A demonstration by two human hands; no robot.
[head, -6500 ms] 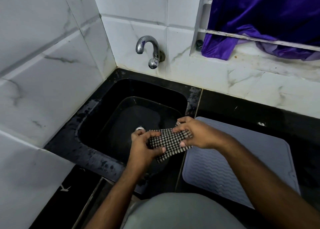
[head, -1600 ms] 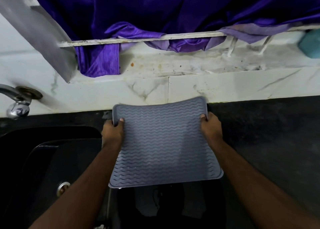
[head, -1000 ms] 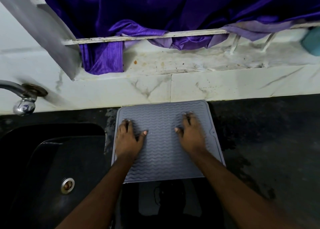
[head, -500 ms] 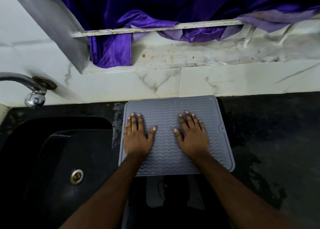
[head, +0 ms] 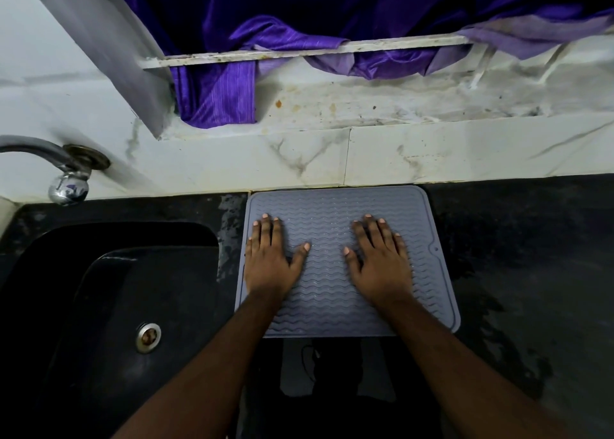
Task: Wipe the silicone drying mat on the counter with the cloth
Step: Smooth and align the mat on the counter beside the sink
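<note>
Both hands, left hand [head: 269, 263] and right hand [head: 382, 262], lie flat with straight fingers on the grey wavy-ribbed silicone drying mat [head: 332, 272] at frame centre, on the wet black stone table [head: 518, 272]. No cloth is visible; pressed silicone may skid on the wet surface towards the black sink [head: 109, 305] at left.

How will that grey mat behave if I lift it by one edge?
The silicone mat looks thin and lies flat under the left hand and right hand, so it probably droops. The counter looks wet beside it, so it may slide when pushed.
</note>
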